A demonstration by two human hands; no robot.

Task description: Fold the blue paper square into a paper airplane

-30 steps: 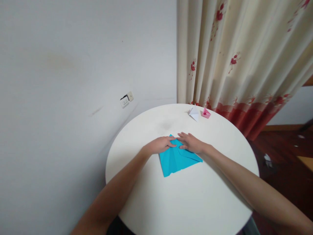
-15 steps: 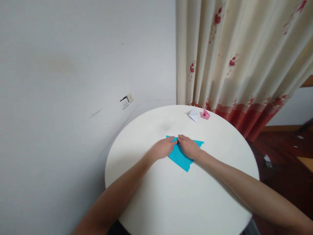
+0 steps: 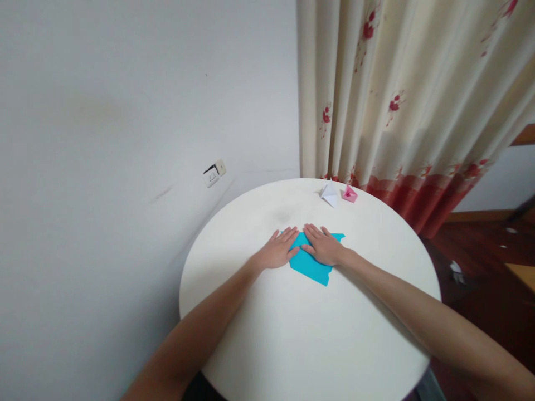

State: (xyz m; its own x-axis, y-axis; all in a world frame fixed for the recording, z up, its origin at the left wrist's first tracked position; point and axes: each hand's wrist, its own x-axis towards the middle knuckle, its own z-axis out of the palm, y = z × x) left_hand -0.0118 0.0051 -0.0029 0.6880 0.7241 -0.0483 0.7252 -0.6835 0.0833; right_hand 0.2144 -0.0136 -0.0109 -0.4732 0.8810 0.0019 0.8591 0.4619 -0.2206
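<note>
A sheet of blue paper (image 3: 311,270) lies flat on the round white table, its right edge uneven. My left hand (image 3: 278,249) rests palm down over its left side, fingers stretched out and pointing away from me. On the upper right part of the paper lies my right hand (image 3: 324,246), also flat with the fingers spread. The thumbs point towards each other across the middle of the sheet. Parts of the paper are hidden beneath both hands.
At the far edge of the white table (image 3: 267,328) stand a folded white paper piece (image 3: 329,195) and a folded pink one (image 3: 349,194). A wall with a power socket (image 3: 211,176) borders the table's left side. A flowered curtain (image 3: 355,83) hangs behind.
Both hands have flattened and spread their fingers, where before the fingers were closer together near the paper's far edge. The paper has turned slightly, and its near corner has shifted right.
</note>
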